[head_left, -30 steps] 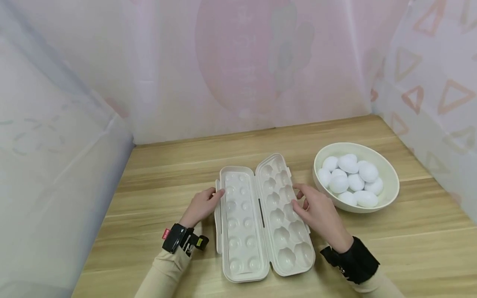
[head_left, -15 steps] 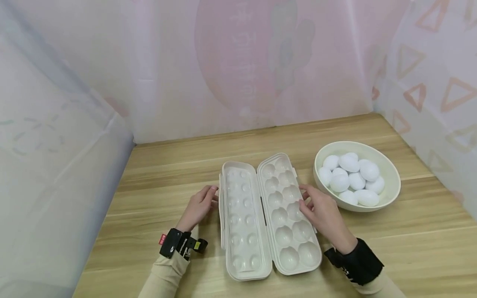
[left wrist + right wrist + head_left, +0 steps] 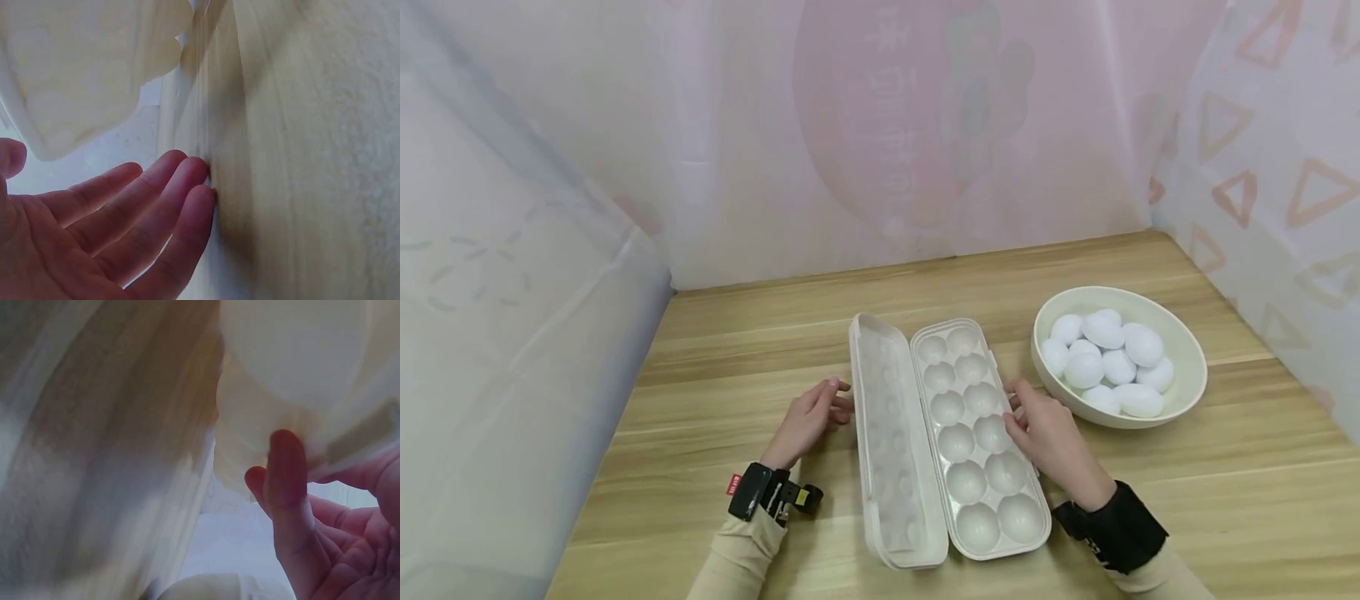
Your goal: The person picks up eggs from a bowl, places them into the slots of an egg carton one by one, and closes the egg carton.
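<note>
A whitish plastic egg box [image 3: 922,400] lies opened out on the wooden table, no eggs in its cups. Its left half, the lid [image 3: 880,450], leans up on the hinge, while the cupped half [image 3: 955,450] lies flatter. My right hand [image 3: 1048,433] grips the right edge, thumb by the rim and fingertips [image 3: 287,447] under the cups in the right wrist view. Just left of the lid is my left hand [image 3: 805,419], with nothing in it. Its fingers [image 3: 144,194] are extended beneath the lid's raised edge in the left wrist view.
To the right of the egg box stands a cream bowl [image 3: 1191,375] with several white eggs [image 3: 1084,368], close to my right hand. Pale printed sheets [image 3: 737,167] wall in the table [image 3: 737,325] at the back and both sides.
My left thumb has come off the lid's edge and the hand is now beside it. The lid has tilted up, the cupped half has lowered, and the box has shifted slightly right.
</note>
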Available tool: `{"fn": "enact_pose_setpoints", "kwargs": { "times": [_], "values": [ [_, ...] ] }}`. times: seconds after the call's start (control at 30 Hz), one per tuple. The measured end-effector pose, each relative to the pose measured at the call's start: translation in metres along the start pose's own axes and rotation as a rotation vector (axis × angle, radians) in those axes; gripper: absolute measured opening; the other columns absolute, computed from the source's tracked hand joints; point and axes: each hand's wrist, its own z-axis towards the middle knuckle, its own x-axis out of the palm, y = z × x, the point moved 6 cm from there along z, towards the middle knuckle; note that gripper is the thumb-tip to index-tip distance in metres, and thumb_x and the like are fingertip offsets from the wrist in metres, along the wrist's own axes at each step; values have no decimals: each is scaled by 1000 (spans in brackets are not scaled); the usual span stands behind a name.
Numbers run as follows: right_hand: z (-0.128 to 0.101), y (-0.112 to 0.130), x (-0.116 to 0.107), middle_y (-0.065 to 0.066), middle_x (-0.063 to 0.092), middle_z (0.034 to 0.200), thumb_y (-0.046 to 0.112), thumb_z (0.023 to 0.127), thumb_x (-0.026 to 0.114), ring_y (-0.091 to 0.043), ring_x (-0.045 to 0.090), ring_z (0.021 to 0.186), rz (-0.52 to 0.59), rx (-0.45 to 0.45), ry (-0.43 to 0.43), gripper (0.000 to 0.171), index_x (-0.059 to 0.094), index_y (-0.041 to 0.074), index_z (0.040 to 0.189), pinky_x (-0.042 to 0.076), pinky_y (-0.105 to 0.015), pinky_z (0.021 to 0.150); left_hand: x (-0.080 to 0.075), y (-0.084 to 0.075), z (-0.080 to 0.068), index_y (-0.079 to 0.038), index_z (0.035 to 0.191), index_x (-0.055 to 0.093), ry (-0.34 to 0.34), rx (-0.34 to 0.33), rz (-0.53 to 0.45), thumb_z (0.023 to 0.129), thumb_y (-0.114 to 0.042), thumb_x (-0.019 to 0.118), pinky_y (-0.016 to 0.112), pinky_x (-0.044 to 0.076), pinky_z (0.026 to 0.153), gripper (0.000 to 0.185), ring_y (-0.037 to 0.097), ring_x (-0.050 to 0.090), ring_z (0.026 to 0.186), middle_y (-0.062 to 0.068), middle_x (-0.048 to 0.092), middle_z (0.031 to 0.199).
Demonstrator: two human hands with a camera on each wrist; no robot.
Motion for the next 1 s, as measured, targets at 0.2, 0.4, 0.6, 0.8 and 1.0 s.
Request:
{"fn": "enact_pose_setpoints", "kwargs": {
  "times": [0.2,0.4,0.6,0.8,1.0],
  "values": [
    [-2,-3,5,-10,64,84,-6,80,68,-12,61,63,18,17,20,29,54,-3,105,49,-29,56,4,0,0,2,123,58,25,2,-64,106,-37,33,47,52,79,49,34,66,89,18,68,104],
    [-2,-4,10,-10,65,84,-6,79,70,-14,63,63,45,7,17,30,54,-2,104,50,-31,56,8,-3,-2,0,122,59,28,12,-48,105,-37,36,41,53,77,46,28,67,87,16,68,104],
    [-3,-4,14,-12,65,85,-6,80,69,-15,64,64,69,16,36,30,53,-2,104,51,-32,57,17,-3,-4,-1,125,60,61,59,-99,105,-34,40,41,53,80,43,29,67,93,18,67,108],
    [-4,-2,15,-13,65,87,-6,81,69,-16,65,66,71,23,43,29,52,-1,104,51,-33,58,25,-8,-6,-6,137,52,54,122,-40,106,-32,37,45,37,102,44,27,50,123,14,56,132],
    [-2,1,16,-14,63,88,-6,82,68,-16,64,68,93,46,75,27,52,-1,102,51,-31,57,35,-14,-6,-12,151,31,83,106,-162,105,-41,33,46,28,107,55,26,34,135,11,37,150]
  ]
}}
